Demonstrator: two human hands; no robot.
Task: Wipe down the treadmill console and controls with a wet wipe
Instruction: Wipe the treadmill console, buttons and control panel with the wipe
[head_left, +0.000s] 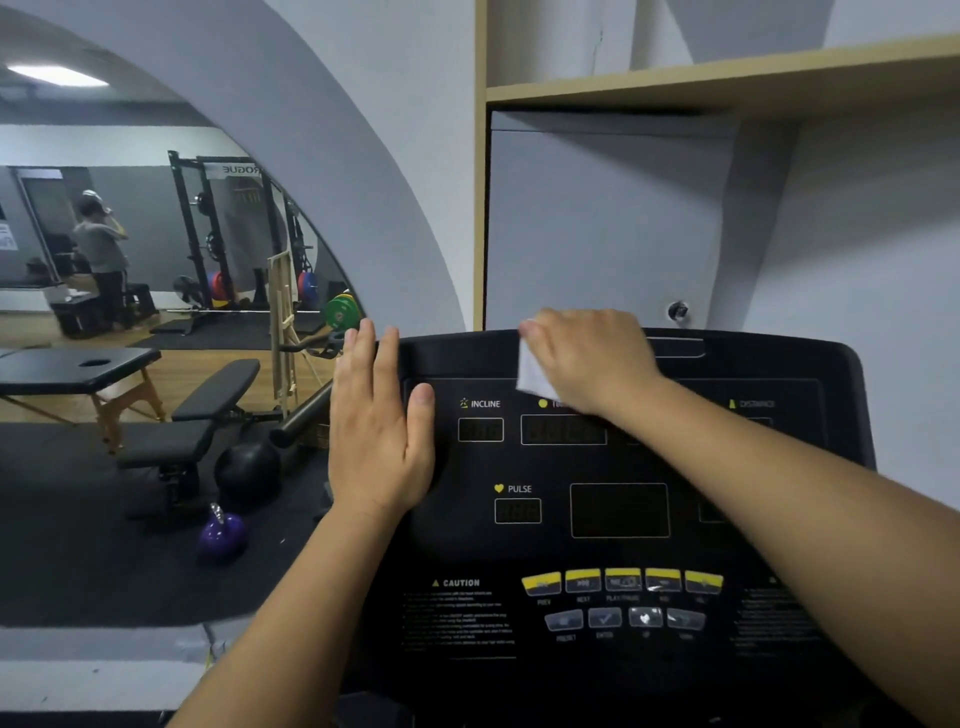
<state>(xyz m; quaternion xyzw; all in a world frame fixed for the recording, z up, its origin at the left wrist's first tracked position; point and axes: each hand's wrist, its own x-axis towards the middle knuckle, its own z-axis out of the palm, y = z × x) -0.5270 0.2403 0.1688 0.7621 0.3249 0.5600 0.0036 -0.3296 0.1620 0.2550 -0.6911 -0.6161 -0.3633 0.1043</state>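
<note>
Off at 9 o'clock, a mirror (156, 260) shows the gym behind; a bench (208, 410) and purple kettlebell (223, 535) sit on the floor, nothing to do w/ the job.

Left hand (376, 431) lies flat on the left edge of the treadmill console (613, 545), fingers straight and close together, thumb out toward the INCLINE readout (480, 428). It grips nothing, prob. just steadying the panel and the person's lean while the other arm works.

Moving to 12 o'clock: right hand (587, 358) presses a white wet wipe (532, 374) onto the console's top strip, palm down, fingers curled over it, only the wipe's left edge peeking out. Looks like top-down wiping, so the yellow buttons (621, 579) at 6 o'clock seem not yet reached.
</note>
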